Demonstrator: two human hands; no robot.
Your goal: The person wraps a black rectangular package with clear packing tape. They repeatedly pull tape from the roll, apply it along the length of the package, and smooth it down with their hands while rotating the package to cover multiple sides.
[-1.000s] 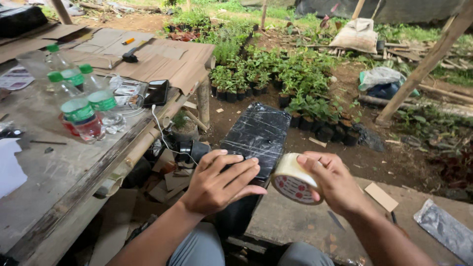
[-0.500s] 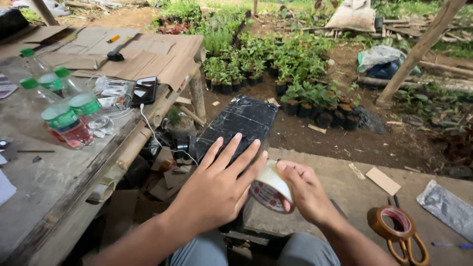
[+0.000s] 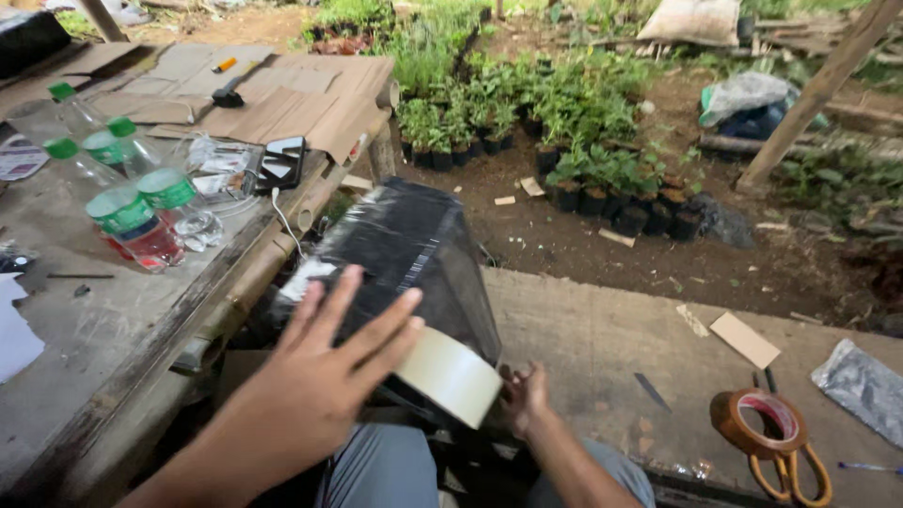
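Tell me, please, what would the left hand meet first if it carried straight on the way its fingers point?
The left hand points up and right, over the pale roll of tape at its fingertips. Straight on, it would likely first meet the black plastic-wrapped box, though depth is hard to judge.

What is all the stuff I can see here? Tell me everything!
Black wrapped parcel: one, shiny black, on the person's lap.
Tape roll: one, whitish, against the parcel.
Brown tape roll: one, on the concrete, lying on orange-handled scissors.
Bottles: four, clear with green caps and labels, on the wooden table.
Phone: one, black, on the table.
Potted seedlings: many, green, on the soil.
Cardboard sheets: brown, table's far end.
Left hand: flat on the parcel.
Right hand: under the parcel's edge.
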